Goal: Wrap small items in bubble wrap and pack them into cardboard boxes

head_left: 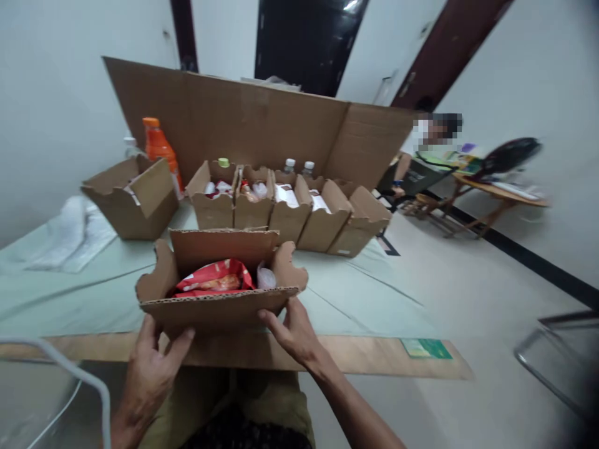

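Observation:
An open-topped cardboard box (219,315) is held at the near edge of the table. Inside it lie a red food packet (222,277) and a small wrapped item (266,278) whose kind I cannot make out. My left hand (152,362) grips the box's lower left corner, thumb against the front wall. On the other side my right hand (294,333) holds the lower right corner, its thumb also on the front. The far fingers of both hands are partly hidden by the box.
Several cardboard boxes (292,215) stand in a row behind, with another box (124,212) at left beside an orange bottle (160,146). A cardboard panel (281,118) rises behind them. Clear plastic bags (70,234) lie left. A person (407,156) sits beyond, right.

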`<state>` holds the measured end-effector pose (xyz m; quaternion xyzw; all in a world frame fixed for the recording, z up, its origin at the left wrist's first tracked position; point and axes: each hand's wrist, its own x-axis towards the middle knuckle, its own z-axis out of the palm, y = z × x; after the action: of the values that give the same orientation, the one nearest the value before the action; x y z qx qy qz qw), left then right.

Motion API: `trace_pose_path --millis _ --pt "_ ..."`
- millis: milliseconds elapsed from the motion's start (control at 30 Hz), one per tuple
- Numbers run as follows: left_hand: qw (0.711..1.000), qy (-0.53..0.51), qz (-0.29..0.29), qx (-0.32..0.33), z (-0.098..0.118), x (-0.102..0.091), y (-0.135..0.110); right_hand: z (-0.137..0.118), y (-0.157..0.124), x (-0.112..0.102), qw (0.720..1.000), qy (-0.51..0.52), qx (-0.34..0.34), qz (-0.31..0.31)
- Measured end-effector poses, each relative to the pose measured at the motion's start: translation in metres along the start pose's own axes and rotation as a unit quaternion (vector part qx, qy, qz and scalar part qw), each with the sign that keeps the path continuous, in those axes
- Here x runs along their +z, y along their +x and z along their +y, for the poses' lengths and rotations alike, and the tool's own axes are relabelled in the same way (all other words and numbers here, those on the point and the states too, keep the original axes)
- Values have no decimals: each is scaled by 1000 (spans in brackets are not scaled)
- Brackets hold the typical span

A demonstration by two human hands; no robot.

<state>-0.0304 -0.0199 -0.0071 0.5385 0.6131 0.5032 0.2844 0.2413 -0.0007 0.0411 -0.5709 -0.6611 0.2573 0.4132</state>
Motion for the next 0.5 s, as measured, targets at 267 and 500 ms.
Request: trace_pose_path --millis 267,500 --pt "982 -54 158 -92 -14 -29 -1 -19 91 59 978 66 -107 -166" --pt "983 -40 153 -94 -24 -17 1 -33 193 124 971 128 -132 -155"
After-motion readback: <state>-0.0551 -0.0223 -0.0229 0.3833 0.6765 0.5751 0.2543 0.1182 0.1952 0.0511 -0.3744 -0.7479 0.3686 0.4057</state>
